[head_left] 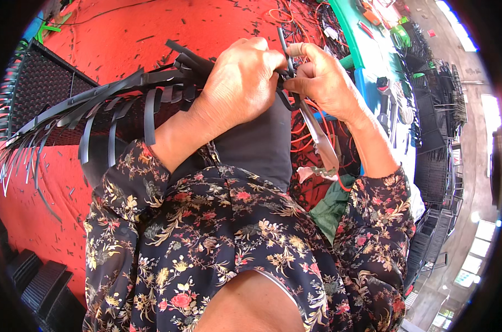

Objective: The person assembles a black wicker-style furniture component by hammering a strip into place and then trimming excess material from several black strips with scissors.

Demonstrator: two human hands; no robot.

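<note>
The left hand (241, 77) and right hand (325, 83) have their fingers pinched nearly closed on a black strip (282, 41) between them. More strips (150, 116) hang on the left; the table (343, 25) on the right carries tools (383, 102).

Red floor cloth (107, 41): is spreading under the work area, wrinkling at the left.
Dark strip scraps (145, 39): are lying scattered over the cloth.
Red-orange cords (306, 27): are tangling along the desk's near side.
Desk (367, 52): is standing at the right, showing a white top and green edge.
Orange tool (370, 13): is lying at its far end.
Grey-and-black tool (382, 104): is resting nearer.
Grey-brown floor (472, 33): is carrying stacked black furniture (434, 166).
</note>
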